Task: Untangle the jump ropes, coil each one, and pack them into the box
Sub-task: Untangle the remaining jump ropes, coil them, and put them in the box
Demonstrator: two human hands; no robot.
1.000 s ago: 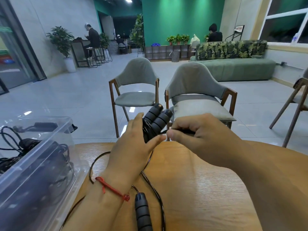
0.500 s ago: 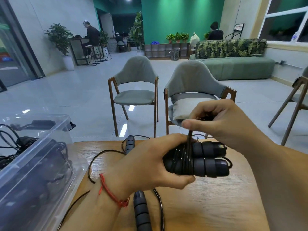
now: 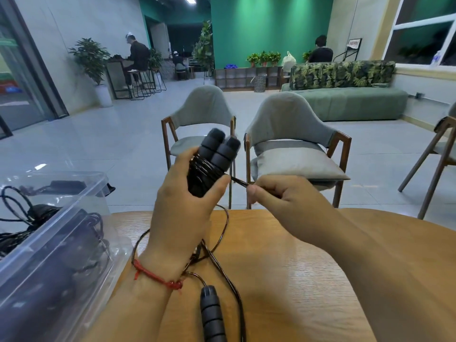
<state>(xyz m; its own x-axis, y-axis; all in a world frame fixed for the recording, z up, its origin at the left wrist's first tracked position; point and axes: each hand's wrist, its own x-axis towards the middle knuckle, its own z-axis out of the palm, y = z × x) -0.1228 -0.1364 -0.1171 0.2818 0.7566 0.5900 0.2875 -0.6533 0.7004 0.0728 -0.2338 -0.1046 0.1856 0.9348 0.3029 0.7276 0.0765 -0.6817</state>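
1. Above the near edge of the desk (image 3: 308,280), the left hand (image 3: 185,211) is clamped round a bundle (image 3: 207,174). It is made of paired handles (image 3: 219,149) side by side, ends up, with cord wound about their lower part.
2. Right hand (image 3: 291,201), just beside it, pinches the free tail (image 3: 238,181) between thumb and forefinger. The tail runs taut from the wraps.
3. Risk: the tail slips from the pinch before it is tucked. The cord looks stiff and glossy, so the wraps would likely spring loose.
4. Risk: loose cord (image 3: 223,233) on the desk loops up close under the left wrist. Cannot tell whether it touches the bundle. Carrying the bundle leftward could drag it along and re-tangle the two.
5. Clear box (image 3: 74,218) stands at left, beside the desk, with black ropes (image 3: 37,211) already inside. An unsecured bundle dropped there may unwind among them.
6. Counts:
   - handles in bundle: 2
   - lone handle (image 3: 212,314) lying on desk: 1, mate not seen
   - boxes: 1
   - ropes outside the box: 2, by judgement
   - ropes inside the box: cannot count
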